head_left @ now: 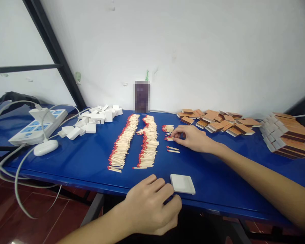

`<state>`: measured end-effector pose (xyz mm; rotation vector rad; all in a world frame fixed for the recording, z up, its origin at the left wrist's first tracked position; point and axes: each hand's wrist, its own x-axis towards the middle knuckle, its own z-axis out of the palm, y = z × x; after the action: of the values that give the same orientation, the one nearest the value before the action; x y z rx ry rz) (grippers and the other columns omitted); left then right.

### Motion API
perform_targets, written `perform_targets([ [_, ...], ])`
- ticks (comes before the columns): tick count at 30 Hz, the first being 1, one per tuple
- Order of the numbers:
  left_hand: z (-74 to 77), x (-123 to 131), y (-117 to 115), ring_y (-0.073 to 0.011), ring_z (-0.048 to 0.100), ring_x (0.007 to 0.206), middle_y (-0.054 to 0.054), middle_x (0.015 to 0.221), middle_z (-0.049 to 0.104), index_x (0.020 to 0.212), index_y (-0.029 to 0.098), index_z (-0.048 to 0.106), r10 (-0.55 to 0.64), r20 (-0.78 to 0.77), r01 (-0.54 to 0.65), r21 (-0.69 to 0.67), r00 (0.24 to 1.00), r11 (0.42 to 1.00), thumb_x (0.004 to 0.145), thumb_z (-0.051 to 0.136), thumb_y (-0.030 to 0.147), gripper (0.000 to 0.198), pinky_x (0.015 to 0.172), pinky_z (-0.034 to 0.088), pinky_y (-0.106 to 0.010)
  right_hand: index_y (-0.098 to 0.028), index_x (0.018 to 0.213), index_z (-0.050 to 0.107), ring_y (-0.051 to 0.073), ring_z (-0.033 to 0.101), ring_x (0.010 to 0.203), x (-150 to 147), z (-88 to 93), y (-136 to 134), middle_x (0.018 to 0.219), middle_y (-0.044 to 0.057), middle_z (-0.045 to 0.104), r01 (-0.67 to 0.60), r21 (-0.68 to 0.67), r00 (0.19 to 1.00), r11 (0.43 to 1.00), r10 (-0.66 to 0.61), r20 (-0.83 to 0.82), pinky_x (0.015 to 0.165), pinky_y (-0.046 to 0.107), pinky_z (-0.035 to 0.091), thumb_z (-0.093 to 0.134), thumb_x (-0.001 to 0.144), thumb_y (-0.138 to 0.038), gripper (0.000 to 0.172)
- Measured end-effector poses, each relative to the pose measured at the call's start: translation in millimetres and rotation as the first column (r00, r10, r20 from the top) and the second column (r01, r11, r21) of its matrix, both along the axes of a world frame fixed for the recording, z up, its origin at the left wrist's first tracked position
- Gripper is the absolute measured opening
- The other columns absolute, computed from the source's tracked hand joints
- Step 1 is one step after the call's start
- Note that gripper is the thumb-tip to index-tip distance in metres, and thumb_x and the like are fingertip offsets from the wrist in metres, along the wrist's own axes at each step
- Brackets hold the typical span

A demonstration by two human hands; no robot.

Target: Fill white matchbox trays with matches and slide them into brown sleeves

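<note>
My right hand (190,137) pinches the ends of a few red-tipped matches (168,138) with thumb and fingertips, low over the blue table. Just behind its fingertips lies a small bunch of matches (168,127), and nearer to me are a few loose matches (173,150). My left hand (152,206) is at the front edge with its fingers curled; whatever they hold, if anything, is hidden. Right beside its knuckles rests a shallow white matchbox tray (183,184). Two long rows of matches stretch away from me, the left row (120,147) and the right row (148,145).
White inner trays (91,120) lie heaped at the back left. Orange-brown matchbox sleeves (216,120) are scattered at the back right, beside a stack of matchboxes (288,135). A power strip (38,128) with white cables and a white case (46,147) occupies the left.
</note>
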<state>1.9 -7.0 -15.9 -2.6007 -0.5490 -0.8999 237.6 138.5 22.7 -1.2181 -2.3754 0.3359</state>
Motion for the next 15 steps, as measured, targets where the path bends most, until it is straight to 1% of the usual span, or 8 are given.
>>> perform_targets([
  [4, -0.1, 0.0, 0.1, -0.016, 0.04, 0.062, 0.001, 0.068, 0.047, 0.082, 0.018, 0.059, -0.003, 0.005, 0.003, -0.004, 1.0, 1.0, 0.082, 0.061, 0.027, 0.009, 0.059, 0.029, -0.032, -0.02, 0.085, 0.071, 0.018, 0.063, 0.07, -0.4, 1.8, -1.2, 0.08, 0.005, 0.071, 0.008, -0.052, 1.0, 0.999, -0.009, -0.018, 0.064, 0.031, 0.048, 0.058, 0.084, -0.029, 0.016],
  [8, -0.3, -0.4, 0.7, -0.0157, 0.04, 0.062, 0.0, 0.068, 0.048, 0.082, 0.018, 0.06, -0.013, 0.012, 0.013, 0.002, 1.0, 1.0, 0.082, 0.061, 0.027, 0.009, 0.059, 0.028, -0.032, -0.019, 0.086, 0.071, 0.018, 0.065, 0.071, -0.6, 4.7, -1.9, 0.078, 0.003, 0.072, -0.006, -0.116, 0.999, 0.993, 0.001, -0.048, 0.066, 0.031, 0.049, 0.059, 0.083, -0.029, 0.016],
  [12, 0.2, -0.4, 1.0, -0.0159, 0.04, 0.061, 0.0, 0.068, 0.049, 0.081, 0.017, 0.061, -0.017, 0.014, 0.017, -0.004, 1.0, 1.0, 0.082, 0.06, 0.026, 0.009, 0.058, 0.028, -0.032, -0.019, 0.088, 0.072, 0.019, 0.065, 0.074, -1.2, 7.7, 1.8, 0.082, 0.004, 0.074, 0.001, -0.1, 0.997, 0.995, -0.008, -0.074, 0.069, 0.032, 0.05, 0.06, 0.083, -0.03, 0.017],
  [15, 0.2, -0.2, 0.7, -0.016, 0.039, 0.061, 0.0, 0.068, 0.048, 0.081, 0.017, 0.061, -0.02, 0.016, 0.02, -0.003, 1.0, 1.0, 0.083, 0.06, 0.026, 0.009, 0.058, 0.028, -0.032, -0.019, 0.089, 0.071, 0.019, 0.066, 0.075, -2.8, 8.7, 7.5, 0.083, 0.004, 0.074, 0.002, -0.07, 0.998, 0.998, -0.007, -0.063, 0.069, 0.033, 0.05, 0.059, 0.084, -0.029, 0.017],
])
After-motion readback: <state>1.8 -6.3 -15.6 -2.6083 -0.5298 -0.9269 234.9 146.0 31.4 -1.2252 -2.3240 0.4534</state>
